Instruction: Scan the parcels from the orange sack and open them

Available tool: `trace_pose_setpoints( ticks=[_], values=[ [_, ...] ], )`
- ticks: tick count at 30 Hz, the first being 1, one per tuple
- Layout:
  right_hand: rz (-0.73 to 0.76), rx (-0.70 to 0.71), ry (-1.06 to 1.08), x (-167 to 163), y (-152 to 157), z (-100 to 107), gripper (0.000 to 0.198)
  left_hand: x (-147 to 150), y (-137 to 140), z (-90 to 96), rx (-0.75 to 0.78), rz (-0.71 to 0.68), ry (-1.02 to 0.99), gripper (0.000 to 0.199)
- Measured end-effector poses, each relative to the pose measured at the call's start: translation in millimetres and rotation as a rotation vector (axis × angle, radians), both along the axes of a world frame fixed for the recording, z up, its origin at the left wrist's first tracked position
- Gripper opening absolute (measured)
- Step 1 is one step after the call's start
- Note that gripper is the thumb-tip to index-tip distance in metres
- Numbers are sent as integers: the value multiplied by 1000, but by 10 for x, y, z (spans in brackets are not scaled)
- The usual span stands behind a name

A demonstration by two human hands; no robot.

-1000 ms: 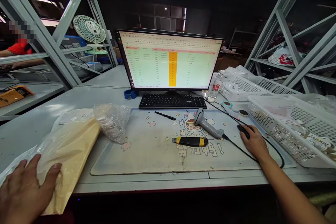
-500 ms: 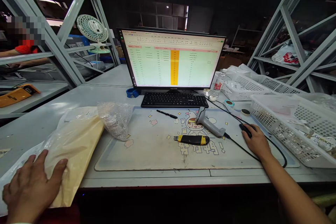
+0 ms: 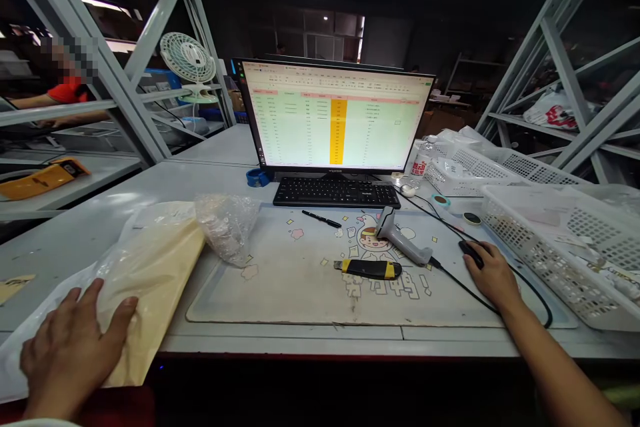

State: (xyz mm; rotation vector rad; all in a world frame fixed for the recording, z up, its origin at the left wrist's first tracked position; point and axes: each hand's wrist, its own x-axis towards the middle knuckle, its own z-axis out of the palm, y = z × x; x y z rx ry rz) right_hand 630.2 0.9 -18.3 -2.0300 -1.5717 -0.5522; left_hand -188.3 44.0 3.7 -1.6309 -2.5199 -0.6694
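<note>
My left hand lies with its fingers spread on a pale yellow and clear plastic bag at the desk's left edge. Beside the bag rests a crumpled bundle of bubble wrap. On the right, my right hand curls over a black computer mouse on the printed desk mat. A grey barcode scanner, a black and yellow utility knife and a black pen lie on the mat between my hands.
A monitor showing a spreadsheet stands behind a black keyboard. White perforated baskets line the right side. A blue tape roll sits left of the keyboard. Past the metal frame are a small fan and a co-worker's red sleeve.
The whole view has shifted slightly, so things appear a little farther right. My left hand stays on the bag and my right hand stays on the mouse.
</note>
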Motion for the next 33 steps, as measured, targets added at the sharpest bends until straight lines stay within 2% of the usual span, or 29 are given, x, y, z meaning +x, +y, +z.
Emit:
trace_pose_setpoints(
  ticks=[12, 20, 22, 24, 26, 28, 29, 31, 33],
  values=[
    [107, 8, -21, 1, -13, 22, 50, 89, -37, 44, 25, 3, -22, 101],
    [96, -6, 40, 16, -39, -11, 50, 135, -50, 69, 28, 20, -26, 100],
    [105, 17, 75, 40, -55, 42, 53, 142, -57, 80, 27, 15, -29, 99],
    [125, 88, 98, -48, -12, 221, 58, 145, -66, 83, 37, 3, -36, 96],
    [189, 195, 104, -380, 143, 546, 60, 145, -69, 78, 36, -20, -43, 91],
    [350, 266, 118, -1045, 420, 964, 57, 147, -65, 80, 23, -36, -62, 87],
    [490, 220, 139, -1496, 591, 1176, 56, 147, -62, 90, 16, -33, -75, 85],
    [789, 38, 185, -2549, 950, 1542, 57, 135, -59, 136, -1, -28, -99, 83],
    [987, -164, 219, -3632, 1262, 1780, 61, 93, -75, 215, -33, -46, -108, 81]
  ],
)
